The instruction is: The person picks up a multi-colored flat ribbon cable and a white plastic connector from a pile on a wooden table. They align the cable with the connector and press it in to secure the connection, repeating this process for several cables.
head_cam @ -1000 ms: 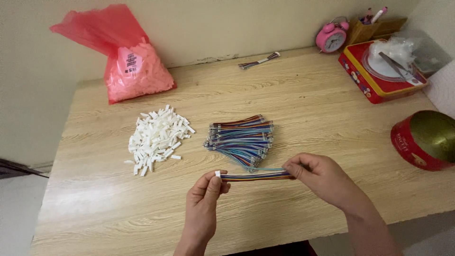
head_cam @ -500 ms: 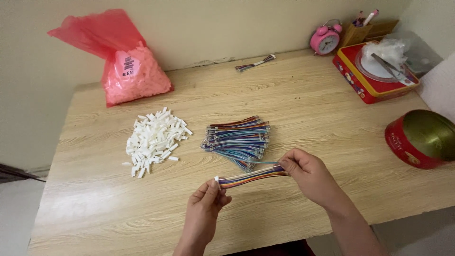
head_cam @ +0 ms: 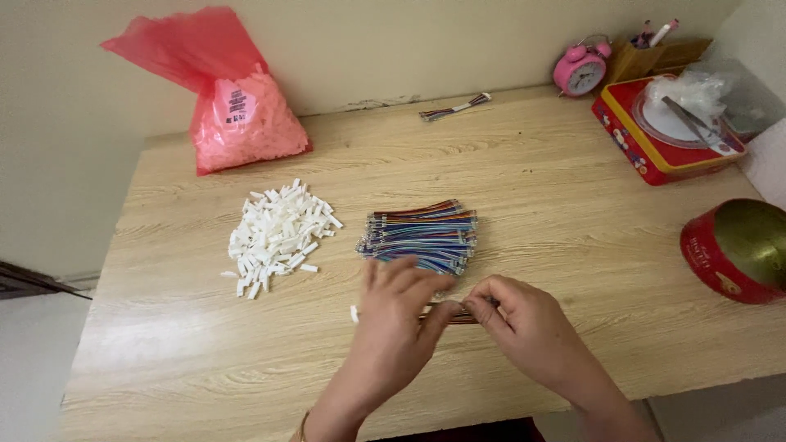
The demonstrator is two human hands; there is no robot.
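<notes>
1. Both hands are low over the near edge of the tabletop [head_cam: 573, 205], meeting in the middle around one strip of multicoloured ribbon wire [head_cam: 446, 313].
2. The left hand [head_cam: 397, 315] lies over the strip's left stretch, fingers spread and curled down on it; a small white connector [head_cam: 354, 313] peeks out just beyond the fingers.
3. The right hand [head_cam: 524, 327] pinches the strip's right end between thumb and fingertips, closed narrowly on it.
4. My read on handling: this strip looks very light, thin and floppy, so it would bend anywhere it is unsupported. The ends look like the sensible places to grip, with the white tip the only stiff part.
5. Just beyond the hands sits the stack of matching wire strips [head_cam: 422, 236], neatly aligned, nearly touching the left fingertips.
6. Left of that, a loose pile of white connectors [head_cam: 278, 237], small and easily scattered.
7. Farther back: a red plastic bag [head_cam: 237, 106] by the wall and a stray wire bundle [head_cam: 454, 107].
8. On the right, a pink alarm clock [head_cam: 580, 72], a red square tin [head_cam: 663, 135] and a red round tin [head_cam: 737, 250].
</notes>
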